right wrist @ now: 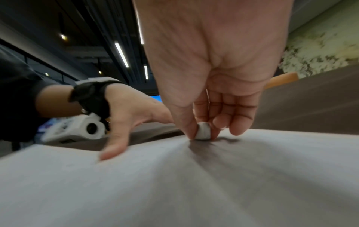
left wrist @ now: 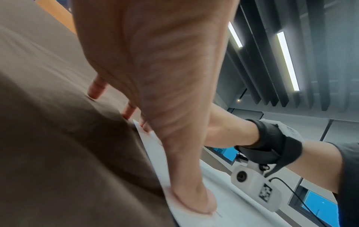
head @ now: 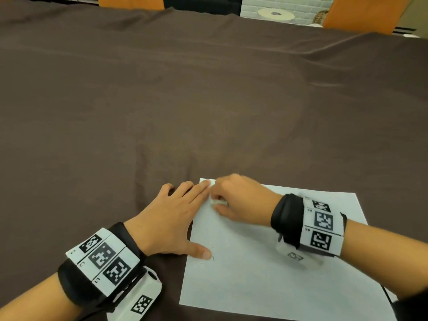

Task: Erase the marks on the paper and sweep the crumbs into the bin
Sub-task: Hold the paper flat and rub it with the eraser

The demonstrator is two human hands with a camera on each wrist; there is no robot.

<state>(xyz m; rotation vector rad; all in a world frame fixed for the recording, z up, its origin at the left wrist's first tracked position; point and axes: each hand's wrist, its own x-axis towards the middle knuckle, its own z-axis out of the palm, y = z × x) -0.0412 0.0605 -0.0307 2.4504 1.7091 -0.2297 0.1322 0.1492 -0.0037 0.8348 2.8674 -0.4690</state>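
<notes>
A white sheet of paper (head: 266,269) lies on the brown tablecloth near the front edge. Faint pencil marks (head: 209,262) show along its left side. My right hand (head: 236,200) pinches a small white eraser (head: 218,202) between thumb and fingers and presses it on the paper's far left corner. The right wrist view shows the eraser (right wrist: 203,131) touching the paper (right wrist: 194,184). My left hand (head: 176,218) lies flat with spread fingers, its thumb (left wrist: 194,198) and forefinger pressing the paper's left edge (left wrist: 153,155). No crumbs or bin are visible.
The brown tablecloth (head: 185,100) covers the table far ahead and to the left. Orange chair backs (head: 130,2) stand beyond the far edge, and a white round object (head: 275,15) sits behind the table.
</notes>
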